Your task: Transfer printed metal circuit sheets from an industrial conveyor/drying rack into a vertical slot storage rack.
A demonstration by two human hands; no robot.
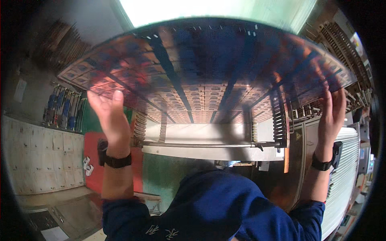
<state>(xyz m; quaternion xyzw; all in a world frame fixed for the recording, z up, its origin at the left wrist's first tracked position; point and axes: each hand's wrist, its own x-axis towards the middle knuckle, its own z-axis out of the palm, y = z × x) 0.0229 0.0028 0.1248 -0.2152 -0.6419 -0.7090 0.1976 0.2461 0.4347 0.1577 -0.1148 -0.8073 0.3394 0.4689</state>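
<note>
A large, thin, shiny circuit board panel (205, 66) spans the upper view, coppery with dark stripes and rows of small repeated rectangles. It is held up in front of me, between my two raised arms. My left hand (110, 114) grips its lower left edge, the thumb showing against the near face. At the right edge, my right hand (334, 108) holds the panel with its fingers along the border; some fingertips are hard to make out. Below the panel stands a rack with ridged, slotted side bars (278, 120) and a horizontal metal rod (213, 144).
Pale lockers (40, 150) line the left side, near a red floor patch (94, 142) with a white object (87, 166) on it. More slotted racks (62, 108) stand at far left. White ridged sheets (345, 172) are close beside my right forearm. A bright light (217, 10) shines above.
</note>
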